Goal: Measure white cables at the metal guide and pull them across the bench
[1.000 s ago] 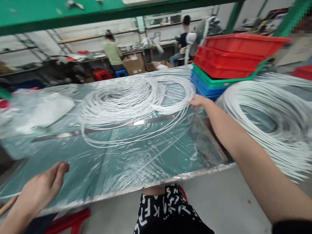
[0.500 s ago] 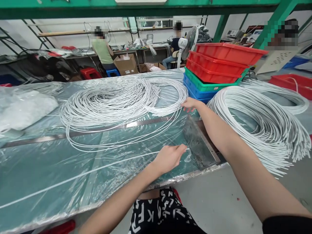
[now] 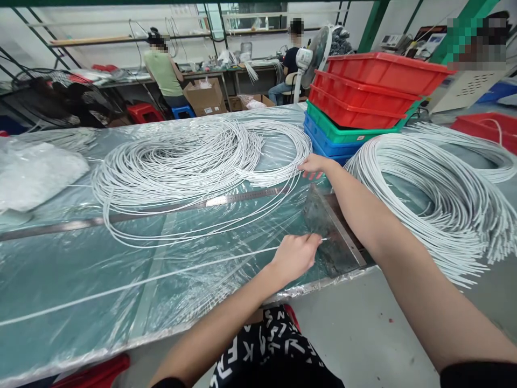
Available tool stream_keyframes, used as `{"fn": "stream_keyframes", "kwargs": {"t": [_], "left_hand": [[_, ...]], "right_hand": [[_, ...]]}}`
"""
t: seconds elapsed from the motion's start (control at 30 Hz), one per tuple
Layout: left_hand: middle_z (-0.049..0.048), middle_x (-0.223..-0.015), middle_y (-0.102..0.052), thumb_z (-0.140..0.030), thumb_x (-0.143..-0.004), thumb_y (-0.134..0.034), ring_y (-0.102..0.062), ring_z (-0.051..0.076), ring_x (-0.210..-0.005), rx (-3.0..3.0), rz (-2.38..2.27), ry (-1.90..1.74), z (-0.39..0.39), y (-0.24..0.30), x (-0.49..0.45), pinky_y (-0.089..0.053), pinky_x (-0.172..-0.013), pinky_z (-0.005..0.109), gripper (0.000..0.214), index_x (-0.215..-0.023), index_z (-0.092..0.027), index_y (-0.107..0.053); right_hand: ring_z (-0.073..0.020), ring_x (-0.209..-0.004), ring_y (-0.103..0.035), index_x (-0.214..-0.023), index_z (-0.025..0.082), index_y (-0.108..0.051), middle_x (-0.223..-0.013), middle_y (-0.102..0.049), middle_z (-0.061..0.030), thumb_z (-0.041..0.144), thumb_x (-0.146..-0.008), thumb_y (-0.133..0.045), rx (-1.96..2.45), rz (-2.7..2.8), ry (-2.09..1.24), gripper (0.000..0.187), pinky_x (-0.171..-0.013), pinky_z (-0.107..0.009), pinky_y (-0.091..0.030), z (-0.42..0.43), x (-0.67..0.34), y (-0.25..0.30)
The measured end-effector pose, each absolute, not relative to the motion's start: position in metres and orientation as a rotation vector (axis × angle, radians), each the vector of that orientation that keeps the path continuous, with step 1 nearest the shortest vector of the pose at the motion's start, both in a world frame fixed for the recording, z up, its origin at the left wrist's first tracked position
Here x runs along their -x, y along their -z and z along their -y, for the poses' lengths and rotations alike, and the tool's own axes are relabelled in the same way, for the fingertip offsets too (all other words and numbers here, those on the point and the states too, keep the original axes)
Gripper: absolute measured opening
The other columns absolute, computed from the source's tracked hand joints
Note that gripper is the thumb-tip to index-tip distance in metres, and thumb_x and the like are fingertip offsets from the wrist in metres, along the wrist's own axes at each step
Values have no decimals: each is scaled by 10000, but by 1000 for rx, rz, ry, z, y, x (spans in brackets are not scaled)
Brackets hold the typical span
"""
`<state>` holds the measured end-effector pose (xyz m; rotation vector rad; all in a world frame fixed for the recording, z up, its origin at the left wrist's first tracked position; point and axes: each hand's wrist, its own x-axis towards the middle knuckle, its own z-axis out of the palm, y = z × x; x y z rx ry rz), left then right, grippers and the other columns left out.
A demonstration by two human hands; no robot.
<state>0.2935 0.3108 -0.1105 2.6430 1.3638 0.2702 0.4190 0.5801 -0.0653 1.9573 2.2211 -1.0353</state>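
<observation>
My left hand [image 3: 297, 256] pinches the end of a single white cable [image 3: 161, 277] that lies stretched leftward along the plastic-covered green table [image 3: 81, 258]. The pinched end sits at the edge of a dark metal plate [image 3: 329, 237] at the table's right end. My right hand [image 3: 315, 164] reaches farther back, with its fingers closed on strands at the right edge of a big loose coil of white cable [image 3: 181, 161]. A long steel ruler [image 3: 238, 197] lies across the table under the coil's front loops.
A second large coil of white cable [image 3: 436, 188] lies to the right. Stacked red, green and blue crates [image 3: 363, 102] stand behind my right hand, with a white fan [image 3: 317, 51] beyond them. A plastic bag [image 3: 36, 172] lies far left. Two people work at a bench behind.
My left hand has come from the table's near left edge across to the metal plate, drawing a single cable out along the table. My right hand has stayed at the coil's edge.
</observation>
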Motion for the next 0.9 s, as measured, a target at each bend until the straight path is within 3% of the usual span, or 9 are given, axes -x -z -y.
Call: {"fn": "stream_keyframes", "kwargs": {"t": [0.63, 0.9], "left_hand": [[78, -881, -722, -192, -1006, -325, -708, 229, -768, -2585, -1419, -229, -306, 103, -303, -510, -664, 300, 287, -1007, -153, -610], [82, -874, -723, -183, -999, -326, -702, 218, -750, -2594, -1421, -228, -305, 102, -304, -511, -648, 295, 290, -996, -145, -614]], "right_hand": [[-228, -770, -720, -1283, 155, -589, -1028, -734, -105, 409, -915, -625, -1969, -2236, 1038, 449, -664, -294, -561, -585, -419, 66], [-233, -783, -715, -1225, 132, -623, -988, -736, -115, 486, -894, -635, -1966, -2237, 996, 485, -677, -289, -558, -591, -422, 70]]}}
